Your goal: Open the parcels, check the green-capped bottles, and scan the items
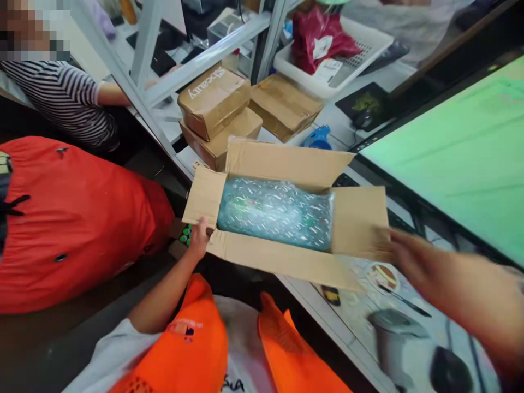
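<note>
An open cardboard box is in the middle of the view, its flaps folded outward. Inside lies a bubble-wrapped package, bluish green under the shiny wrap. My left hand grips the box at its near left corner, by the left flap. On the other side, my right hand is at the outer edge of the right flap. Motion blurs its fingers, so whether they pinch the flap cannot be made out.
Behind the box are stacked cartons, a flat brown parcel and a white basket with a red bag. A monitor stands right; a grey tape dispenser sits below. Left are a large red sack and a person in stripes.
</note>
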A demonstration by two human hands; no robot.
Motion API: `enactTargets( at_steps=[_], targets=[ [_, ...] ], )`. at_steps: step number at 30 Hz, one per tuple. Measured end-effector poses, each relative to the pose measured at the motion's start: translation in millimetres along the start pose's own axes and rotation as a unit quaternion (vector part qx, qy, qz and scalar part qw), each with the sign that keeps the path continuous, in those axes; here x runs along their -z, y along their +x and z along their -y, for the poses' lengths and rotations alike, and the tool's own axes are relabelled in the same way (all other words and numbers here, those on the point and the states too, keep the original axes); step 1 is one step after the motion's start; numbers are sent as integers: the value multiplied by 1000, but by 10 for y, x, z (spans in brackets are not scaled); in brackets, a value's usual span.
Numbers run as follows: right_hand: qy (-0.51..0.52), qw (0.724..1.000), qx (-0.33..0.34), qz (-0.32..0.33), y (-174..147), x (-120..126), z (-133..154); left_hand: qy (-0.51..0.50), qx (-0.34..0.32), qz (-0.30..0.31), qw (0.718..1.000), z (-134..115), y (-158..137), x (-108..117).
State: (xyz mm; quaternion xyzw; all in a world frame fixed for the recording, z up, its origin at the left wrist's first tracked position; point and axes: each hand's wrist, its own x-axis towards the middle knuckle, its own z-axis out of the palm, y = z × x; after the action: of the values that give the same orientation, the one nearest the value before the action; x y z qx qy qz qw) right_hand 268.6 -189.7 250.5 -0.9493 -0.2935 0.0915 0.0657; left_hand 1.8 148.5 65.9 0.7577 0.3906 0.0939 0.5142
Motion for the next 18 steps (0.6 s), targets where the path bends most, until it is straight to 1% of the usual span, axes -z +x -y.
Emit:
enactTargets(
  at_steps=[1, 2, 3, 4, 5, 6, 7, 9, 10, 11, 12, 13, 15, 16, 17, 18],
  targets=[
    [-34, 999, 33, -11, 102, 251, 188, -10, 15, 5, 1000, -127, -33, 112],
    [-42, 996, 81, -18, 221, 428, 427, -19, 22, 16, 999, -255, -39, 228],
    [-39, 991, 131, 8, 357, 519, 701, -30, 24, 33, 999, -377, -27, 339],
    [-33, 983, 168, 61, 506, 525, 987, -46, 22, 53, 997, -487, -7, 441],
    [-27, 973, 191, 130, 665, 455, 1264, -65, 21, 72, 995, -581, 15, 530],
    [-27, 958, 207, 197, 824, 329, 1510, -86, 20, 87, 992, -658, 37, 609],
    [-45, 947, 209, 238, 978, 171, 1714, -106, 19, 97, 989, -716, 58, 681],
    [-72, 940, 187, 275, 1224, -142, 1971, -134, 10, 97, 986, -787, 102, 824],
    [-78, 940, 175, 283, 1298, -251, 2034, -143, 2, 92, 985, -810, 129, 905],
    [-79, 940, 166, 288, 1327, -308, 2066, -149, -7, 87, 985, -835, 157, 995],
    [-76, 940, 160, 292, 1307, -306, 2081, -151, -16, 80, 985, -869, 183, 1095],
    [-73, 940, 156, 294, 1234, -242, 2092, -145, -25, 67, 987, -921, 205, 1203],
    [-58, 945, 175, 271, 940, 33, 2134, -107, -62, 15, 992, -1101, 220, 1424],
    [-44, 947, 196, 249, 734, 215, 2170, -80, -99, -20, 992, -1232, 212, 1523],
    [-18, 949, 245, 199, 508, 404, 2208, -56, -149, -52, 986, -1388, 196, 1604],
    [6, 941, 304, 151, 277, 580, 2241, -39, -209, -67, 975, -1561, 177, 1661]
  ],
)
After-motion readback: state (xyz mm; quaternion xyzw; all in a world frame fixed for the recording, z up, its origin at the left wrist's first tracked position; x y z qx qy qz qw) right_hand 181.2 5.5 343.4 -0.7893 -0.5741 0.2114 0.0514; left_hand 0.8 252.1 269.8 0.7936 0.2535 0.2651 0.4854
